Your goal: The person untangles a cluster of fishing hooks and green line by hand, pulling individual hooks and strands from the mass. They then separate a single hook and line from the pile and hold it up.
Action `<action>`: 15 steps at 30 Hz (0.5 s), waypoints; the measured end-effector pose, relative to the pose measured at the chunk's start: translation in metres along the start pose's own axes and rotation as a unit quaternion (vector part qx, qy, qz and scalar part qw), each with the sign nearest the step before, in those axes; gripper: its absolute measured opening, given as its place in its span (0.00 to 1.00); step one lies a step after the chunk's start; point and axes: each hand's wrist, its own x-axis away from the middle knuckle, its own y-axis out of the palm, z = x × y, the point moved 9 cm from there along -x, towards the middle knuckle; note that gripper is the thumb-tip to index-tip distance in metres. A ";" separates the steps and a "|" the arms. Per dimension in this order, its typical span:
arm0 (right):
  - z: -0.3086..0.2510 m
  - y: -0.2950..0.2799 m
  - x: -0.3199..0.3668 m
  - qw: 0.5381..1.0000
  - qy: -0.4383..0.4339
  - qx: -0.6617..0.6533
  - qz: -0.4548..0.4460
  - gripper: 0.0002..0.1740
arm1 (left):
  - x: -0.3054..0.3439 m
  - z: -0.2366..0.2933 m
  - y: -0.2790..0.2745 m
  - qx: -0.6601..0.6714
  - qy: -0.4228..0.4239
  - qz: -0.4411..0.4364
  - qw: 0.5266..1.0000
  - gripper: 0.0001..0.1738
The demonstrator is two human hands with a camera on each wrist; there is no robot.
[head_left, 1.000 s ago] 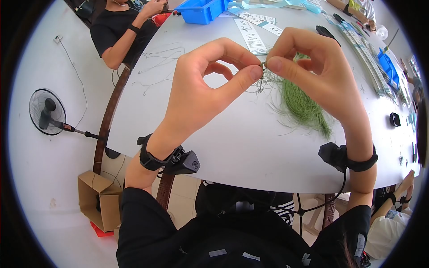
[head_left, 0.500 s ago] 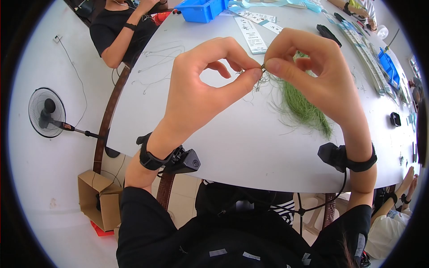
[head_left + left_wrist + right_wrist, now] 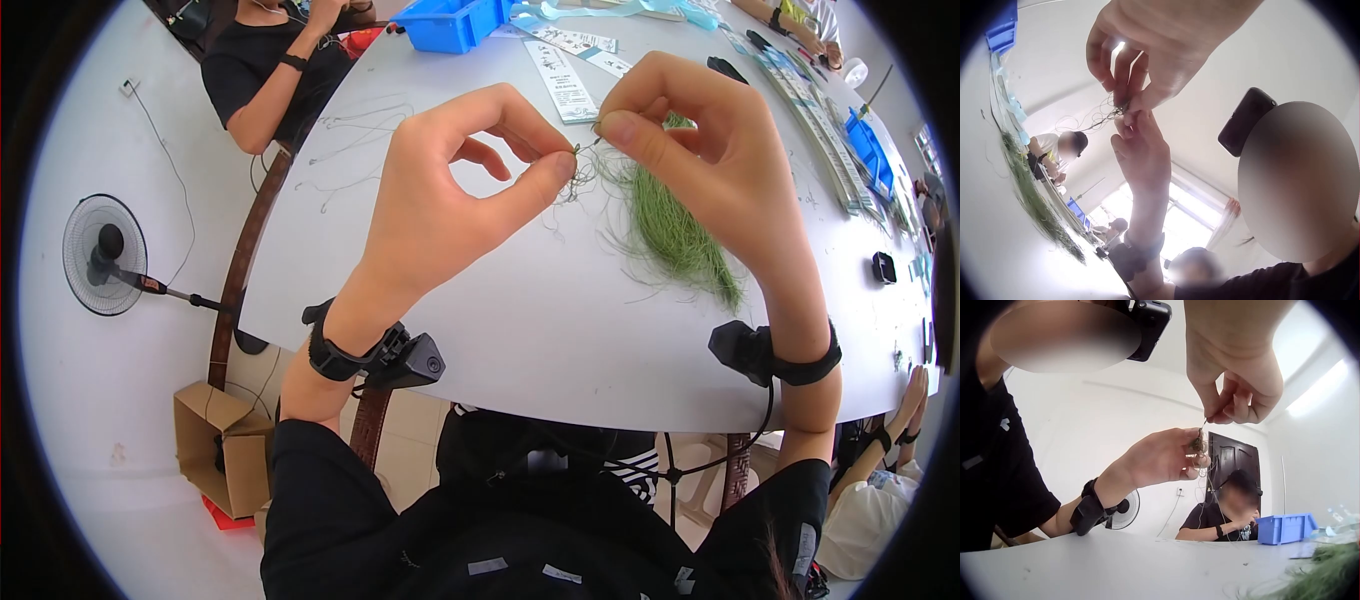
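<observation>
Thumb and forefinger of my left hand [image 3: 450, 195] pinch a small tangle of thin, dark green strands [image 3: 1197, 445]. Loose, wiry ends hang below it and stick out sideways in the left wrist view. My right hand [image 3: 705, 150] pinches the end of a short strand that runs up from the tangle. A small gap parts the two hands, both raised over the table. Beyond and under the right hand lies a bundle of fine green strands [image 3: 685, 240] on the white tabletop [image 3: 520, 330].
Several thin loose strands [image 3: 350, 130] lie on the table's left side. Printed paper strips [image 3: 562, 85] and a blue bin [image 3: 440, 27] are at the back. More long strips [image 3: 815, 120] line the right side. Another person [image 3: 262, 70] sits across at the far left.
Half a second ago the fingertips met at the tangle. Since then my right hand has moved up and slightly right, and a short length of strand shows between the hands.
</observation>
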 end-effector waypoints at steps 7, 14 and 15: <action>-0.003 -0.018 -0.001 0.999 -0.029 -0.006 0.044 0.07 | -0.001 -0.002 0.001 -0.006 -0.004 -0.028 1.000 0.04; -0.007 -0.057 -0.002 0.985 0.019 -0.070 0.155 0.07 | 0.000 -0.012 0.010 0.014 -0.036 -0.102 0.994 0.07; -0.013 -0.056 0.000 0.984 0.006 -0.058 0.169 0.07 | -0.001 -0.014 0.012 0.028 -0.046 -0.105 0.993 0.07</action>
